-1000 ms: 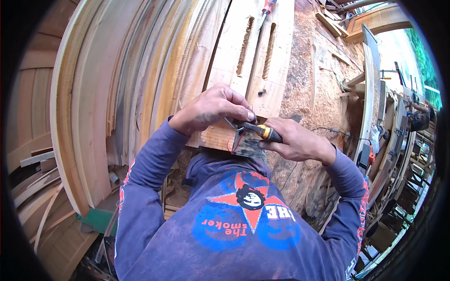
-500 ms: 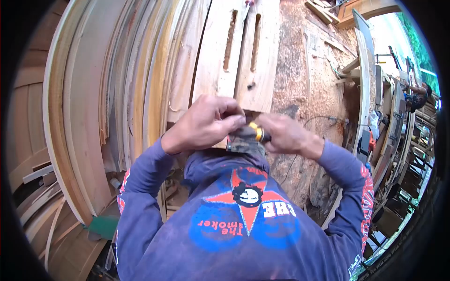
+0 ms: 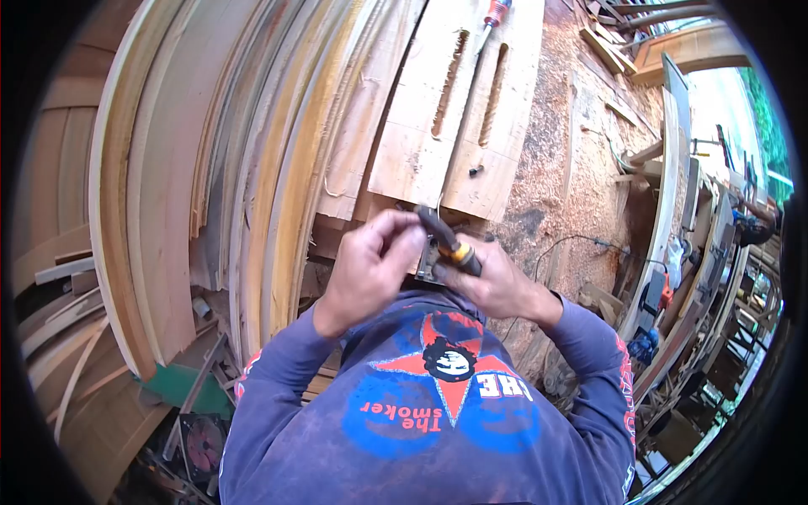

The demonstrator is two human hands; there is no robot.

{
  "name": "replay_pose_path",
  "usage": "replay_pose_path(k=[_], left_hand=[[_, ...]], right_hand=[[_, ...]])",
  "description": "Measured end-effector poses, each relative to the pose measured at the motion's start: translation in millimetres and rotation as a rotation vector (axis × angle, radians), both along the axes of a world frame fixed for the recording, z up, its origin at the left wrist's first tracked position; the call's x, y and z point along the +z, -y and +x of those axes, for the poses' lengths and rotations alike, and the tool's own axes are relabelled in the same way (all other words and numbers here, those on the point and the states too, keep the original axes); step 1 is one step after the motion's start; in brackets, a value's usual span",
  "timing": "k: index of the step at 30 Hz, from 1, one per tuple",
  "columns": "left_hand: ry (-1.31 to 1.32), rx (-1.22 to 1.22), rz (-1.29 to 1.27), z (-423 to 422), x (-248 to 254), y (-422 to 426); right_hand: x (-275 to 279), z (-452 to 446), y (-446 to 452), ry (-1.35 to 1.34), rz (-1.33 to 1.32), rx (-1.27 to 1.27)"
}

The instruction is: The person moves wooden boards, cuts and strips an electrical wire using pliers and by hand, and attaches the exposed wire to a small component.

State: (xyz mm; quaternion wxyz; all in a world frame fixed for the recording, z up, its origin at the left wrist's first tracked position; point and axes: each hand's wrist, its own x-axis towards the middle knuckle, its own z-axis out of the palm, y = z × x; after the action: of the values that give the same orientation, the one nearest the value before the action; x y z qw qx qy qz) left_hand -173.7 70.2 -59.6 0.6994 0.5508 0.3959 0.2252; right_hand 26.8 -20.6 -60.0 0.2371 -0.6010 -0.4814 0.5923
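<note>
My right hand [image 3: 498, 282] is closed around a tool with a black-and-yellow handle [image 3: 459, 252], whose dark end points up and left. Its exact kind is unclear. Just left of that end, my left hand [image 3: 374, 263] has its thumb and fingers pinched together, and whatever lies between them is too small or hidden to name. Beyond the hands lie two pale boards, a left board [image 3: 414, 105] and a right board [image 3: 491, 181], each with a long slot cut in it. A small black piece [image 3: 476, 171] sits on the right board.
A screwdriver with a red handle [image 3: 497, 12] lies along the boards at the top. Many long planks [image 3: 160, 168] stand stacked at the left. Wood shavings [image 3: 560, 160] cover the surface at right, where a dark cord [image 3: 581, 237] runs. Another person [image 3: 755, 225] is at far right.
The view has shifted, so the boards appear lower and further right, with more of the screwdriver showing. The black-and-yellow tool is now more plainly visible between my hands, tilted up and left.
</note>
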Motion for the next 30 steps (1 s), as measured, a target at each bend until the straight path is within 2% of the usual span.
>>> replay_pose_path(k=[1, 2, 3, 5, 7, 8, 9, 10, 11, 13, 14, 15, 19, 24, 27, 29, 30], left_hand=[[-0.067, -0.072, 0.022, -12, 11, 3], [-0.058, -0.133, 0.131, -21, 18, 6], [-0.026, -0.266, 0.135, -33, 27, 8], [0.09, -0.398, -0.034, -49, 32, 23], [0.146, -0.438, -0.279, -55, 35, 32], [0.185, -0.366, -0.405, -57, 29, 41], [0.116, -0.293, -0.727, -73, 36, 27], [0.248, -0.127, -0.734, -96, 33, 17], [0.382, 0.054, -0.736, -110, 31, 15], [0.207, 0.091, -0.802, -90, -1, 18], [0.064, 0.038, -0.617, -74, -10, 26], [0.081, 0.029, -0.598, -64, -15, 23], [-0.012, 0.235, -0.127, -30, -3, -21], [0.031, 0.208, -0.009, 10, -2, -73], [-0.04, 0.129, -0.042, 20, -29, -82], [-0.288, 0.127, 0.458, 24, -48, -92], [-0.344, 0.134, 0.461, 27, -48, -97]], right_hand=[[13, 0, 0, 0.073, 0.001, 0.088], [21, 0, 3, 0.074, 0.089, 0.12], [24, 2, 12, 0.072, 0.077, 0.122], [29, 7, 29, 0.101, 0.174, 0.325], [36, 14, 36, 0.104, 0.176, 0.371], [34, 22, 39, 0.097, 0.076, 0.418], [33, 31, 45, 0.096, -0.017, 0.464], [30, 44, 50, 0.173, -0.097, 0.341], [29, 47, 47, 0.176, -0.1, 0.345], [31, 43, 55, 0.11, -0.149, 0.351], [27, 37, 50, 0.125, -0.105, 0.35], [21, 37, 40, 0.133, -0.071, 0.343], [19, 40, 22, 0.294, 0.073, 0.287], [20, 50, -6, 0.577, 0.159, 0.288], [22, 51, -25, 0.669, 0.151, 0.276], [18, 52, -33, 0.726, 0.19, 0.277], [17, 50, -39, 0.761, 0.155, 0.302]])
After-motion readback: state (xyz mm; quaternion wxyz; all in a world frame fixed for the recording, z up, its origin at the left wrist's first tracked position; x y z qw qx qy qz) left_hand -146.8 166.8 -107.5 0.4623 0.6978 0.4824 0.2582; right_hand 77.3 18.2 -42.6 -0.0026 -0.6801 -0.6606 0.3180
